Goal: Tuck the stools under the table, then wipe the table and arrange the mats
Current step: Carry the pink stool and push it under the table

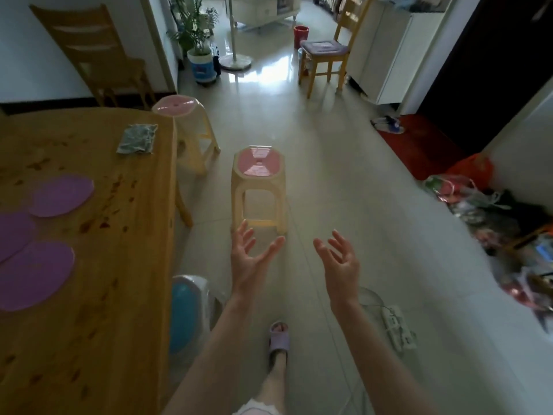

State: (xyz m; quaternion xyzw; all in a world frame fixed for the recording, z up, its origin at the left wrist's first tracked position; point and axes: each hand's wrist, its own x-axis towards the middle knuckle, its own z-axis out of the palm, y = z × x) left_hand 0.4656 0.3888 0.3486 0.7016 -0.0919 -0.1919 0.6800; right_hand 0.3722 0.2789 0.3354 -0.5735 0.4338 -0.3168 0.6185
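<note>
Fingers (247, 235) spread, both hands outstretched, near stool (259, 187)

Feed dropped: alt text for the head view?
Left hand and right hand, open, reach toward a pink stool on the floor beside the table. A second stool stands at its far corner; a grey cloth and purple mats lie on top.

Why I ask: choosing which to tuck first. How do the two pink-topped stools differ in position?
The near stool stands on open floor, apart from the table; the far stool stands by the table's corner. The near stool is just ahead of the left hand and right hand; the far stool is farther off. Both are upright.
</note>
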